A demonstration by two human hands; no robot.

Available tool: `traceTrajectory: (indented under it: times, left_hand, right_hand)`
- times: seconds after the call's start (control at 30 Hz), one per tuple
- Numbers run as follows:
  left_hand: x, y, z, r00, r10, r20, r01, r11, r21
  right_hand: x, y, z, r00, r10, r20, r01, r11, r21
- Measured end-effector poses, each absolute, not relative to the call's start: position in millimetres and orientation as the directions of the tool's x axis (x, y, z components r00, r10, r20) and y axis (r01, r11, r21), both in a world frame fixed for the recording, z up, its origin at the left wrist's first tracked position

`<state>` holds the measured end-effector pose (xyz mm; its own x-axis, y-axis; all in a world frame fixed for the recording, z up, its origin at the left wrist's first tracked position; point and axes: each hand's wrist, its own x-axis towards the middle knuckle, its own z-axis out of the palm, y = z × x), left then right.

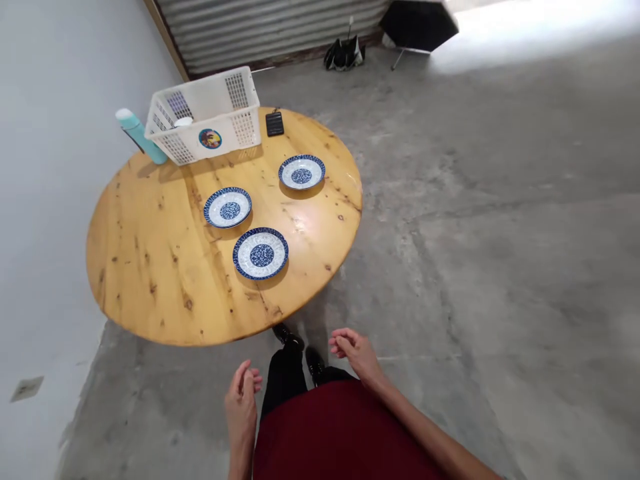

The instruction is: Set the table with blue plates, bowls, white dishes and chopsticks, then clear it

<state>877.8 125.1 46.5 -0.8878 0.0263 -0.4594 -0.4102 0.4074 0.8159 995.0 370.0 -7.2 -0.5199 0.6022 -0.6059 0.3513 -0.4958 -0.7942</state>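
My left hand (241, 400) hangs in front of my body below the table's near edge, fingers loosely curled with nothing in them. My right hand (354, 350) is held out a little further right, fingers also loosely curled and empty. Both are apart from the round wooden table (150, 267). Three blue-and-white patterned plates lie on it: one nearest me (261, 253), one to its left (227, 207), one further right (301, 172).
A white plastic basket (206, 115) stands at the table's far side, with a teal bottle (139, 135) to its left and a small black object (275, 123) to its right. Black umbrellas (419, 23) lie on the concrete floor by the corrugated shutter. A white wall runs along the left.
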Motion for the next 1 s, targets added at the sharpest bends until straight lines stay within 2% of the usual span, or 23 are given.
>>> traceTrajectory:
  times: [0.1, 0.2, 0.4, 0.53, 0.83, 1.0]
  left_hand:
    - [902.2, 111.8, 44.7, -0.88, 0.015, -0.474, -0.426, 0.415, 0.804]
    - [907.0, 107.1, 45.9, -0.883, 0.043, -0.467, -0.407, 0.423, 0.809]
    - [876.2, 110.5, 55.9, -0.898, 0.147, -0.415, -0.318, 0.436, 0.842]
    - [850.1, 81.4, 60.0, -0.9, 0.176, -0.399, -0.274, 0.485, 0.831]
    - [773.0, -60.7, 47.5, -0.913, 0.031, -0.406, -0.345, 0.472, 0.811]
    - [742.6, -118.2, 38.6, -0.911, 0.063, -0.408, -0.333, 0.472, 0.816]
  right_hand:
    - [990.2, 359.4, -4.8, -0.603, 0.546, -0.582, 0.369, -0.455, -0.81]
    - [987.2, 354.9, 0.0, -0.641, 0.54, -0.546, 0.361, -0.416, -0.835]
    - [980.5, 347.0, -2.2, -0.611, 0.582, -0.537, 0.361, -0.398, -0.843]
    - [955.3, 322.7, -7.6, -0.598, 0.603, -0.528, 0.337, -0.408, -0.848]
    - [867.8, 212.7, 0.1, -0.656, 0.569, -0.496, 0.242, -0.465, -0.852]
    - [839.1, 193.3, 7.3, -0.53, 0.664, -0.528, 0.096, -0.572, -0.815]
